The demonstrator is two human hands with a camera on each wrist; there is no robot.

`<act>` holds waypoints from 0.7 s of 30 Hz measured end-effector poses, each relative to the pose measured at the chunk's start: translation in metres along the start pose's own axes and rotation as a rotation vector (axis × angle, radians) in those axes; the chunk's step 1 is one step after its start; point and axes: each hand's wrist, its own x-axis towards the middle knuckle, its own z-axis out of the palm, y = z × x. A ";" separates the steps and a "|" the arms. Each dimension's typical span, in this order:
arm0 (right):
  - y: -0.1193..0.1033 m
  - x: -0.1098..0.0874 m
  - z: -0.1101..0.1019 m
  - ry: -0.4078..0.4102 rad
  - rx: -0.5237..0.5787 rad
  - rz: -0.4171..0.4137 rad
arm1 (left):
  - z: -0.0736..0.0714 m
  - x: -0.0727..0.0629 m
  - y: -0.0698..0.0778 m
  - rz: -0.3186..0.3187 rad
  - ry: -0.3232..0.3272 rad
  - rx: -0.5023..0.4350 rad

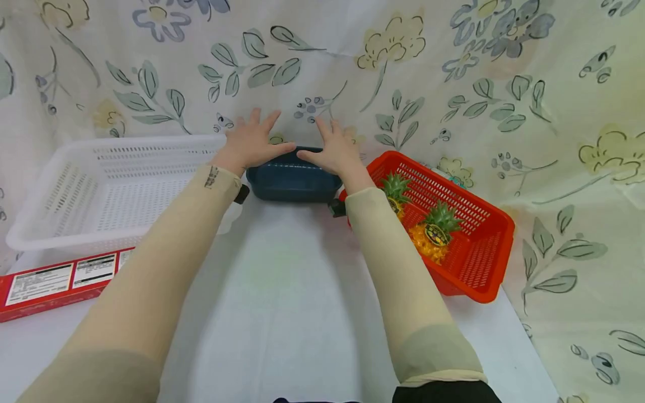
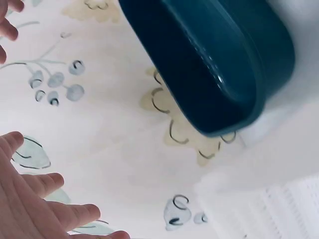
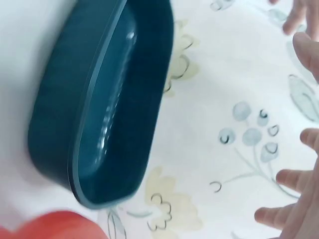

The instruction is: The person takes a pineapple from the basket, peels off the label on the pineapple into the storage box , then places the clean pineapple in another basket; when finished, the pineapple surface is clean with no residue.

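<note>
A dark teal oval tub [image 1: 294, 178] stands at the back of the white table, its inside bare in both wrist views. My left hand [image 1: 253, 140] is spread above its left end, fingers straight and pointing away. Over the right end hovers my right hand [image 1: 336, 148], also with fingers spread. In the left wrist view the left hand [image 2: 42, 199] shows at the lower left, apart from the tub [image 2: 269, 45]. The right wrist view has the right hand [image 3: 299, 194] at the right edge, likewise apart from the tub [image 3: 55, 114]. Neither hand holds anything.
To the left is a white perforated basket [image 1: 50, 240], with a red box [image 1: 65, 282] bearing white labels in front of it. A red basket [image 1: 484, 268] on the right holds two pineapples, one pineapple [image 1: 434, 235] nearer. Floral cloth [image 1: 322, 56] hangs behind.
</note>
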 end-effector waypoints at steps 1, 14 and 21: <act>0.000 -0.002 0.000 0.009 0.027 -0.008 | 0.000 -0.001 0.002 0.006 0.003 -0.016; 0.000 -0.039 0.004 0.166 0.552 -0.072 | 0.003 -0.026 0.028 0.090 0.142 -0.409; -0.003 -0.064 0.010 0.246 0.882 -0.076 | 0.005 -0.048 0.036 0.111 0.215 -0.736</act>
